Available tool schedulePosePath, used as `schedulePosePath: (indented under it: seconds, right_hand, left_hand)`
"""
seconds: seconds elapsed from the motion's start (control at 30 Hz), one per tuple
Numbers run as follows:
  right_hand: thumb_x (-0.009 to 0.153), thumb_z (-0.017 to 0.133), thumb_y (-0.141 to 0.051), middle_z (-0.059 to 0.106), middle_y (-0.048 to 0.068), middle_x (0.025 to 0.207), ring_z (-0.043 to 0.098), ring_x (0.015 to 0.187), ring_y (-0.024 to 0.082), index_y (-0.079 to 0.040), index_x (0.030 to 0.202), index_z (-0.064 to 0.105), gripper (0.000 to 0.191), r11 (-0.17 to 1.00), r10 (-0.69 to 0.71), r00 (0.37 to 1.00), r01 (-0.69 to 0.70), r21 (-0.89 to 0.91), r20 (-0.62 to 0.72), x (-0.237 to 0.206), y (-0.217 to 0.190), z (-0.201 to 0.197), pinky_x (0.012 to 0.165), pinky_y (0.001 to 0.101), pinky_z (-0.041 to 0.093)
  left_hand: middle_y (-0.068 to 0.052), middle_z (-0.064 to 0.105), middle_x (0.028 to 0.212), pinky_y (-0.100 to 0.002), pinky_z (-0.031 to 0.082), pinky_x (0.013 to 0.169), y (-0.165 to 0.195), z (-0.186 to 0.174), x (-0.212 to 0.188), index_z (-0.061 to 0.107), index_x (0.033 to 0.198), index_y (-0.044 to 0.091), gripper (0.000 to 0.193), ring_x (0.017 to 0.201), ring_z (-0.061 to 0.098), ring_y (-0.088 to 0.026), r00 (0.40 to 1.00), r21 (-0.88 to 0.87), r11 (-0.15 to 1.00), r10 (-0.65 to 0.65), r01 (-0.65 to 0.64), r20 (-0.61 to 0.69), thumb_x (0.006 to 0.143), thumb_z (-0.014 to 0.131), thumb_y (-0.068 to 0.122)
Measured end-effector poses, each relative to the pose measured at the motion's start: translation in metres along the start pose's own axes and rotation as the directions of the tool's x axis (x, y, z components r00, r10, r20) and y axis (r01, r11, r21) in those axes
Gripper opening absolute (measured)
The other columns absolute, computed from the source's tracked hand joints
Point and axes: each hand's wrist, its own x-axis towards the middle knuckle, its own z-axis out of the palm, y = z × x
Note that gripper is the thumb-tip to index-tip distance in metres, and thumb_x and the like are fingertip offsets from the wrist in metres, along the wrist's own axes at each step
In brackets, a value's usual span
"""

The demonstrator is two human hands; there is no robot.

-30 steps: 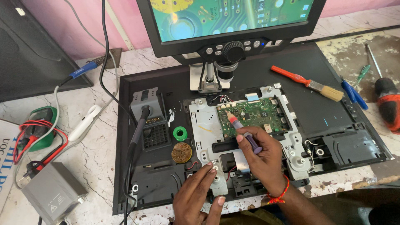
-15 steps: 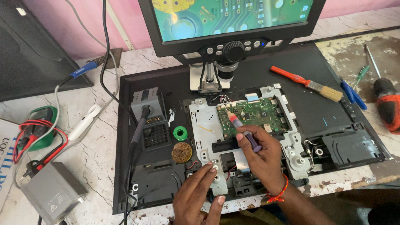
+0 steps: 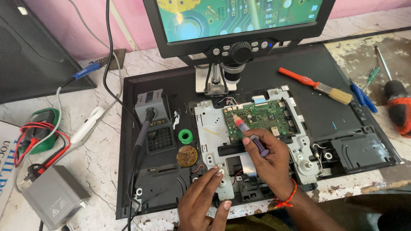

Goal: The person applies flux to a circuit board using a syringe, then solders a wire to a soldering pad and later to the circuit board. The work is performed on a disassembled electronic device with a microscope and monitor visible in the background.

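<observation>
Almost nothing has shifted since half a second ago: your hands stay where they were, and the pen-shaped tool keeps its slant over the board.

Your right hand is closed around a slim pen-shaped tool with a purple grip and a red, clear front end. Its tip rests at the left edge of the green circuit board, which sits screwed into the silver metal chassis. A red thread bracelet circles that wrist.

Your left hand holds nothing; its fingers are stretched out and pressed flat on the lower edge of the chassis, fingertips touching the metal near a round silver part.

The chassis lies on a black tray-like mat beneath the microscope lens and its monitor, which shows magnified green board traces.

Left of the chassis stand a soldering iron holder, a green ring of tape and a brass wool tip cleaner. To the right lie a red-handled brush, blue tweezers and a red and black screwdriver. A grey power adapter sits far left on the marble bench.
</observation>
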Motion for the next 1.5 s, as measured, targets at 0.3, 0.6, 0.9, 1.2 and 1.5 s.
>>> schedulePosePath:
  seconds: [0.3,0.6,0.9,1.2,1.5]
  right_hand:
    - [0.097,0.072,-0.014,0.062,-0.007,0.075,0.045,0.066,-0.001,-0.003,0.109,0.072,0.017,1.0,0.012,1.0,-0.011,-0.025,0.009,0.0013,-0.003,0.0026,0.055,0.0175,0.036]
    - [0.096,0.072,-0.015,0.06,-0.007,0.072,0.043,0.064,0.0,-0.003,0.108,0.073,0.017,0.998,0.028,1.0,-0.028,-0.056,0.004,0.0052,-0.0006,0.0016,0.053,0.0184,0.035]
    - [0.097,0.072,-0.014,0.059,-0.008,0.076,0.043,0.067,0.0,-0.002,0.11,0.072,0.017,1.0,0.017,1.0,-0.017,-0.001,-0.01,0.0047,0.0001,0.004,0.056,0.0178,0.035]
    - [0.097,0.071,-0.012,0.061,-0.008,0.08,0.046,0.071,-0.001,-0.002,0.111,0.071,0.017,0.998,0.009,1.0,-0.009,0.056,-0.004,0.0025,0.0043,-0.001,0.06,0.0172,0.038]
    - [0.098,0.071,-0.015,0.062,-0.007,0.08,0.047,0.071,0.0,-0.001,0.111,0.072,0.019,0.999,0.009,1.0,-0.009,0.033,0.0,0.0052,0.0048,-0.0024,0.06,0.0176,0.039]
  left_hand:
    - [-0.028,0.066,0.134,-0.052,0.056,0.102,0.002,-0.0014,0.001,0.067,0.13,-0.004,0.048,0.124,0.07,-0.039,1.0,0.0,1.0,0.014,-0.014,-0.012,0.09,0.076,0.019]
    - [-0.029,0.066,0.133,-0.052,0.057,0.101,0.0004,0.0022,0.0039,0.067,0.13,-0.005,0.047,0.123,0.071,-0.04,1.0,-0.022,1.0,-0.008,0.008,-0.008,0.092,0.073,0.021]
    - [-0.029,0.067,0.133,-0.053,0.056,0.101,-0.0044,0.0015,0.0026,0.067,0.129,-0.005,0.045,0.123,0.07,-0.04,1.0,-0.003,1.0,-0.03,0.03,-0.001,0.092,0.073,0.022]
    - [-0.028,0.066,0.134,-0.052,0.056,0.101,-0.0037,0.005,0.0021,0.067,0.131,-0.004,0.046,0.124,0.069,-0.039,0.999,0.002,0.999,-0.04,0.04,0.008,0.093,0.073,0.022]
    - [-0.027,0.066,0.135,-0.051,0.056,0.102,-0.0021,0.0063,0.0041,0.066,0.132,-0.003,0.048,0.125,0.069,-0.039,1.0,0.008,1.0,0.001,-0.001,-0.01,0.092,0.074,0.021]
